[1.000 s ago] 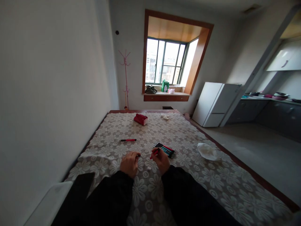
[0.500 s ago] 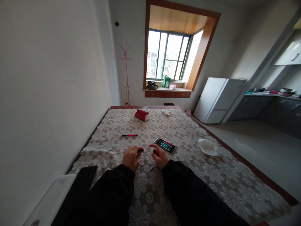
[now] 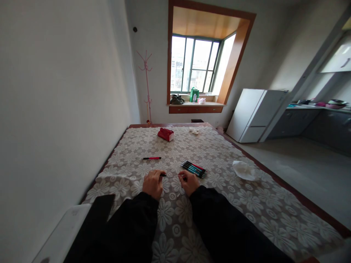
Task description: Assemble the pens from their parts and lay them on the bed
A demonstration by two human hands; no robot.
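Observation:
My left hand (image 3: 153, 183) is closed, pinching a short black pen part (image 3: 163, 175) between thumb and fingers. Across the small gap runs a thin whitish stick that looks like a pen refill (image 3: 173, 176); its right end meets the fingertips of my right hand (image 3: 189, 182), which are pressed together on it. A dark bit shows within the right hand, too small to name. Just beyond that hand lies a row of several pens (image 3: 193, 169), teal, black and red. Farther off to the left, one red and black pen (image 3: 152, 158) lies alone.
A flowered cloth (image 3: 175, 230) covers the table. A red tissue pack (image 3: 165, 134) sits toward the far end, near a crumpled scrap (image 3: 194, 131). White crumpled plastic (image 3: 245, 171) lies at the right. At the lower left are a black object (image 3: 95, 215) and a white one (image 3: 64, 232).
My right index finger was raised and stretched out; now it is bent down to the thumb at the stick's end. My left hand has hardly moved. The view has shifted slightly.

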